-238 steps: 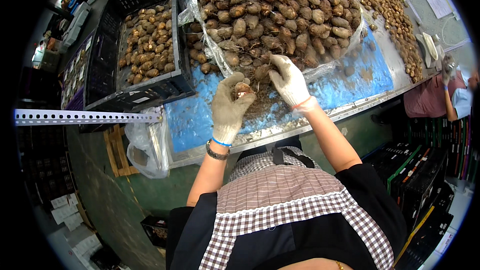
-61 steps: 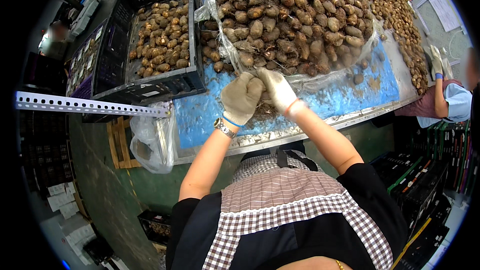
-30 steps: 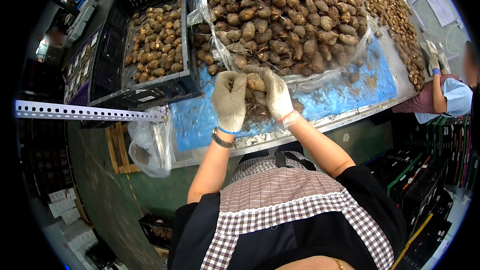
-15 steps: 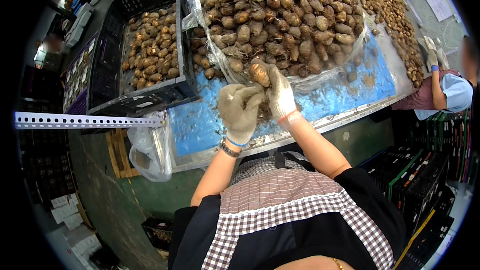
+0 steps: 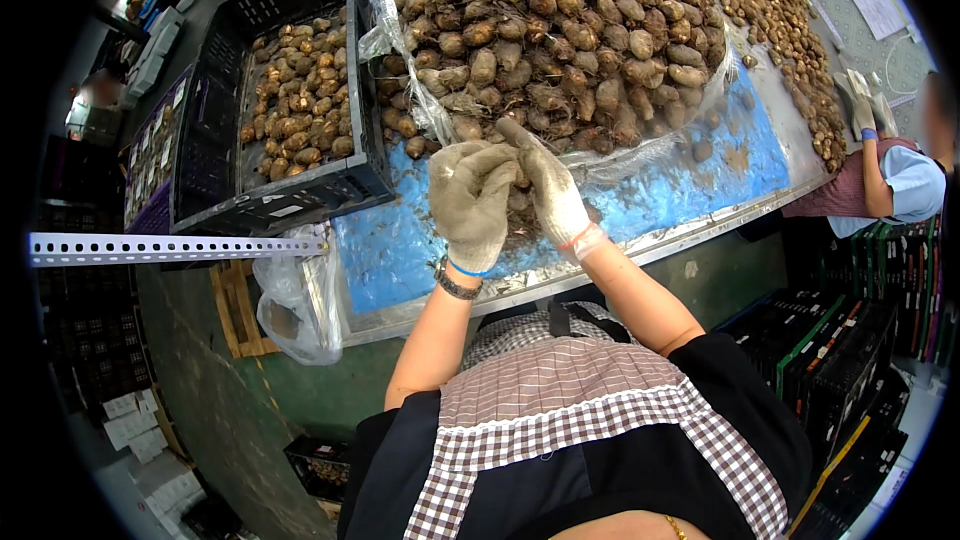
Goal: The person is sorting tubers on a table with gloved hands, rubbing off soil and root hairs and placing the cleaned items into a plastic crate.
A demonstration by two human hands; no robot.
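Left hand (image 5: 470,198), curled, touches straighter right hand (image 5: 553,190); cannot tell whether anything is pinched. Far: tuber heap (image 5: 570,50), plastic liner (image 5: 432,112) apparently containing it. Left: crate (image 5: 335,188), seemingly handy.

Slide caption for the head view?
Gloved left hand and right hand close together before heaped taro corms, black crate at left.

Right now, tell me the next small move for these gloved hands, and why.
I'd probably ease the left hand slightly away from the right hand: they come together above the blue sheet, in front of the heap of brown tubers, and anything between them is too hidden to check.
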